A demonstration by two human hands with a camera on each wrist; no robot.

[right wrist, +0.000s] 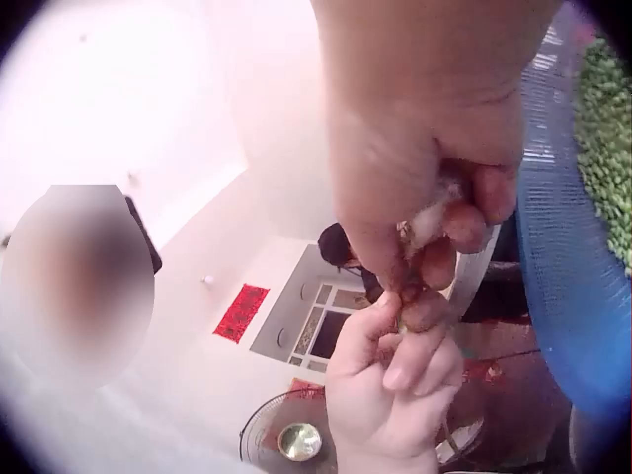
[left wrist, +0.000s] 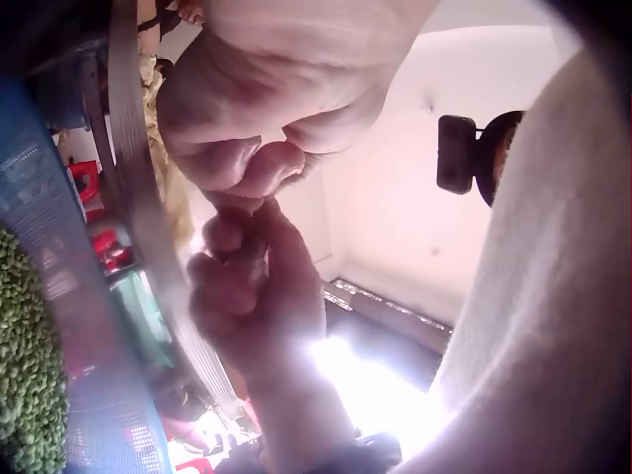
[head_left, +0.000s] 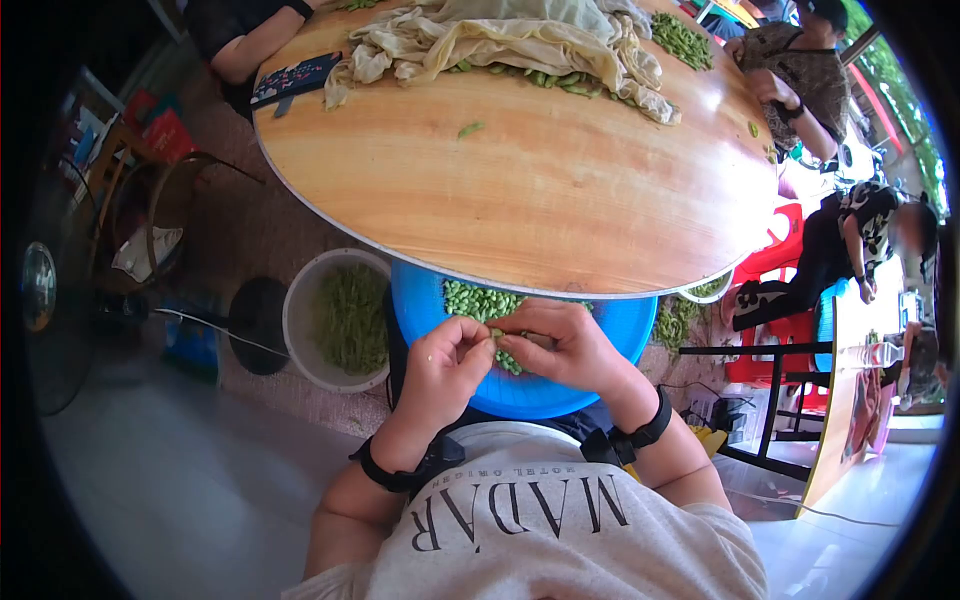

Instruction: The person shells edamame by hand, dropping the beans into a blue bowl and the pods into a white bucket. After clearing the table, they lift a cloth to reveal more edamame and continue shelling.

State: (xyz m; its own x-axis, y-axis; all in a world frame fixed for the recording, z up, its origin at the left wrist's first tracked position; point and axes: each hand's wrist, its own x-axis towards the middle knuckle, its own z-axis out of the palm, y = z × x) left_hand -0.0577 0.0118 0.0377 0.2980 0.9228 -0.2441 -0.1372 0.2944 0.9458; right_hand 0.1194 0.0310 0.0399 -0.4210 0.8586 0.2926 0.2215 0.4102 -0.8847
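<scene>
Over a blue plastic basket (head_left: 418,318), both hands meet at the fingertips. Between them is a small green bean pod (head_left: 495,333), mostly covered by the fingers. The left hand (head_left: 447,366) pinches one end of it between thumb and forefinger. Its other fingers curl in, as the left wrist view also shows. The right hand (head_left: 572,345) grips the pod's other side with thumb and bent fingers. In the right wrist view, something pale (right wrist: 429,223) shows inside the right hand's curled fingers. Shelled green beans (head_left: 470,298) lie in the basket below.
A round wooden table (head_left: 520,190) stands ahead, its edge overhanging the basket. On it are a cream cloth (head_left: 500,45) over pods and a pod heap (head_left: 682,42). A white tub (head_left: 300,330) of pods sits left. Other people are around the table; red stools (head_left: 785,240) stand right.
</scene>
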